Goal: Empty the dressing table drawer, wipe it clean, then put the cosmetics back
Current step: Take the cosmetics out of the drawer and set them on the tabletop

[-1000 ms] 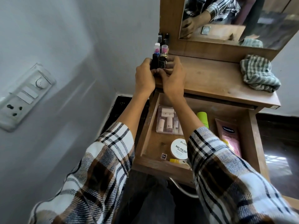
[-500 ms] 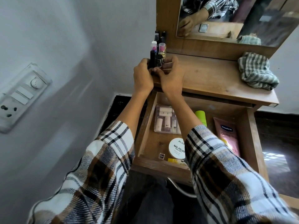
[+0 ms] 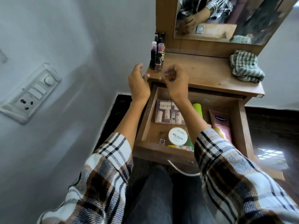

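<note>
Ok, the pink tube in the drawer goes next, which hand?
Probably right: the pink tube lies at the drawer's right side, beside the right forearm. Both the right hand and left hand look empty.

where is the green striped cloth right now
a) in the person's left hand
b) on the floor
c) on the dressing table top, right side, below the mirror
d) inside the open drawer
c: the green striped cloth lies bunched on the dressing table top, toward its right side below the mirror, not in the open drawer, and neither hand holds it.
</note>
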The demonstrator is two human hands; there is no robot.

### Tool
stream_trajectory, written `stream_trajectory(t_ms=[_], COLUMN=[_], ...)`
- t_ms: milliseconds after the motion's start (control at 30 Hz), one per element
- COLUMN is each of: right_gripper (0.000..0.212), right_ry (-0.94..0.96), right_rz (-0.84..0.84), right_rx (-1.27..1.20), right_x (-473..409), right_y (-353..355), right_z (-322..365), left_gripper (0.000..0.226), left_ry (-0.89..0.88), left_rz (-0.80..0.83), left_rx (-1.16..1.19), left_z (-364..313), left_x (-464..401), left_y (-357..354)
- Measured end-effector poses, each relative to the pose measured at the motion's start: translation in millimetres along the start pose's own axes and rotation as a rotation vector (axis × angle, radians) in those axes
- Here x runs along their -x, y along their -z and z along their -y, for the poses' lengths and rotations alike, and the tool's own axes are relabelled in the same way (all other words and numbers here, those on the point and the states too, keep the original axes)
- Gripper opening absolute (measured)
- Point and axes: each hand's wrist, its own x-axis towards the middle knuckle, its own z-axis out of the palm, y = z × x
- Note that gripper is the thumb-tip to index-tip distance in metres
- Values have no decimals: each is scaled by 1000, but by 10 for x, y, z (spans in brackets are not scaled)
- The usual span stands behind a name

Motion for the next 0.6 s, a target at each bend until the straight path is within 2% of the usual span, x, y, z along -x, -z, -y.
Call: stream_trajectory(t_ms=[133,200,300,367,467,600], right_gripper=[25,26,28,28,33,36], right_ry=[-35,-65,-141,-229,-280,-281], right_rz=[133,272,567,723,829,881], right_rx=[59,116,349,466,548,594], right_x=[311,470,658,781,921,1057], right_y=[218,339,492,554,581,565], right_z=[-25,-13,-15,-24,-23,-25], left_gripper=[38,32,24,27,33,16], left_ry=[-5,-24,-44,5,26,-32], left_rz=[182,380,737,877,982,1010], left_rx=[5,-53,-248,-317,-423,-596], left_z=[-41,-47,-34,-29,-32,-60], left_x=[341,531,751,869,970,1051], left_y=[211,315,431,499,556,563])
